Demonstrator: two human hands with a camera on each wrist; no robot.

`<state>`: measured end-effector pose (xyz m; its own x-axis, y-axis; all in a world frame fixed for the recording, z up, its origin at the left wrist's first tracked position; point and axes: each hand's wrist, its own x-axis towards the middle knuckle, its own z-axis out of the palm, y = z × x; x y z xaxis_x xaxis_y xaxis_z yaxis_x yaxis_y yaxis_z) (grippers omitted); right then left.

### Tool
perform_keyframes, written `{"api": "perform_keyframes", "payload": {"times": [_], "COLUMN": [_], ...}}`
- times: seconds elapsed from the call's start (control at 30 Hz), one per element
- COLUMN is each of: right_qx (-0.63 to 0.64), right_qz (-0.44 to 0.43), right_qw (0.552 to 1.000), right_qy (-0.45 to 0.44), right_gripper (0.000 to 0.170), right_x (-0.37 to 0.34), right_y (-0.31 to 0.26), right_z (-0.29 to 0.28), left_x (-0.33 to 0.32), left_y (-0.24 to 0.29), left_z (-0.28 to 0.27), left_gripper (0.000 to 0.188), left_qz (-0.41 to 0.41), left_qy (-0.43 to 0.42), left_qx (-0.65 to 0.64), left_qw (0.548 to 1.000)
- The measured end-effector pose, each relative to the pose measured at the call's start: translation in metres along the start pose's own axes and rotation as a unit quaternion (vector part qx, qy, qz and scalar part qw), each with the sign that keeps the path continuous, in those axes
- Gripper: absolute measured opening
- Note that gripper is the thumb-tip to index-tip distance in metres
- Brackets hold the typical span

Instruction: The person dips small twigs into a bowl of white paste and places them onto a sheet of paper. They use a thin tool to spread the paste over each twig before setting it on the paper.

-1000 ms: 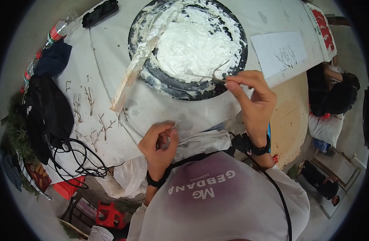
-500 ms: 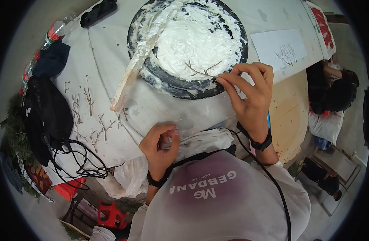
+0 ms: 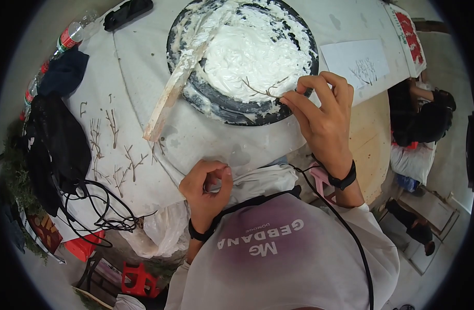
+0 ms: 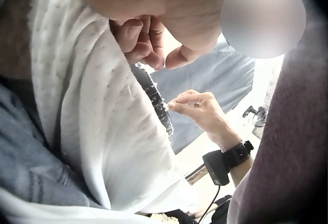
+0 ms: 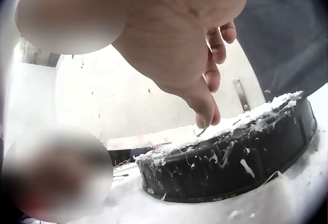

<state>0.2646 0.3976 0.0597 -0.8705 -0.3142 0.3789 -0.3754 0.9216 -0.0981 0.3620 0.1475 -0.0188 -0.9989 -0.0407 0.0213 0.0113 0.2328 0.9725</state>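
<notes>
Thumb and fingertips of my right hand (image 3: 327, 116) pinch the stem of a thin forked twig (image 3: 257, 91). Its branches stretch leftward over the white paste (image 3: 247, 57), which fills a round black tub (image 3: 221, 114). In the right wrist view the fingertips are right above the tub's smeared rim (image 5: 225, 152). A flat wooden stick (image 3: 167, 106), coated with paste at its upper end, leans across the tub's left edge. My left hand (image 3: 206, 183) hangs near my body at the table's front, fingers loosely curled and holding nothing.
Several small twigs (image 3: 113, 129) lie on the white-covered table to the left. A paper sheet with a branch drawing (image 3: 358, 62) sits right of the tub. Black bag (image 3: 59, 150), cables (image 3: 100, 212) and plastic bottles (image 3: 69, 39) line the left edge. Other people are at the far right.
The twig, earlier low at the paste by the rim, now shows its forked branches above it. My right hand has shifted slightly away from my body; my left hand stays nearly still.
</notes>
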Motion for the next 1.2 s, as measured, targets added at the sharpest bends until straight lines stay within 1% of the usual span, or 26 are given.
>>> {"api": "perform_keyframes", "payload": {"times": [0.17, 0.27, 0.3, 0.4, 0.43, 0.53, 0.57, 0.67, 0.7, 0.8, 0.83, 0.93, 1.1, 1.2], "right_qx": [-0.008, 0.027, 0.026, 0.106, 0.104, 0.17, 0.168, 0.114, 0.113, 0.0, 0.0, -0.036, -0.002, 0.065], "right_qz": [-0.005, 0.042, 0.042, 0.128, 0.128, 0.194, 0.192, 0.178, 0.178, 0.109, 0.109, 0.049, 0.035, 0.087], "right_qw": [1.0, 0.999, 0.999, 0.986, 0.986, 0.964, 0.965, 0.969, 0.969, 0.985, 0.985, 0.991, 0.994, 0.99], "right_qy": [-0.003, -0.003, -0.005, 0.009, 0.01, 0.063, 0.065, 0.129, 0.13, 0.132, 0.132, 0.123, 0.101, 0.09], "right_gripper": [0.021, 0.02, 0.02, 0.019, 0.019, 0.02, 0.02, 0.021, 0.021, 0.025, 0.025, 0.029, 0.03, 0.029], "right_x": [0.004, 0.002, 0.002, 0.007, 0.007, 0.01, 0.011, 0.011, 0.01, 0.007, 0.007, 0.003, -0.002, -0.001], "right_y": [-0.002, -0.001, -0.002, -0.003, -0.004, -0.005, -0.005, -0.007, -0.01, -0.019, -0.021, -0.027, -0.029, -0.028], "right_z": [-0.006, -0.005, -0.007, -0.014, -0.015, -0.019, -0.02, -0.016, -0.014, -0.007, -0.004, 0.004, 0.012, 0.013], "left_x": [0.0, 0.001, 0.0, 0.001, 0.001, -0.001, -0.001, -0.001, -0.001, -0.002, -0.002, -0.002, -0.001, -0.001], "left_y": [0.0, 0.0, 0.0, 0.002, 0.003, 0.001, 0.001, 0.002, 0.001, 0.0, 0.0, -0.001, -0.001, 0.0], "left_z": [0.0, -0.001, -0.001, -0.002, -0.002, -0.001, -0.001, -0.001, -0.002, -0.002, -0.003, -0.004, -0.005, -0.003], "left_gripper": [0.013, 0.012, 0.012, 0.012, 0.012, 0.01, 0.009, 0.009, 0.009, 0.009, 0.009, 0.009, 0.009, 0.009], "left_qz": [-0.005, -0.007, -0.01, -0.014, -0.016, -0.016, -0.018, -0.015, -0.016, -0.01, -0.008, -0.008, -0.001, -0.008], "left_qy": [-0.002, -0.003, -0.005, -0.005, -0.005, -0.005, -0.005, -0.007, -0.008, -0.011, -0.012, -0.014, -0.019, -0.011], "left_qx": [-0.01, -0.016, -0.018, -0.024, -0.026, -0.036, -0.04, -0.045, -0.046, -0.047, -0.047, -0.044, -0.036, -0.041], "left_qw": [1.0, 1.0, 1.0, 1.0, 1.0, 0.999, 0.999, 0.999, 0.999, 0.999, 0.999, 0.999, 0.999, 0.999]}}
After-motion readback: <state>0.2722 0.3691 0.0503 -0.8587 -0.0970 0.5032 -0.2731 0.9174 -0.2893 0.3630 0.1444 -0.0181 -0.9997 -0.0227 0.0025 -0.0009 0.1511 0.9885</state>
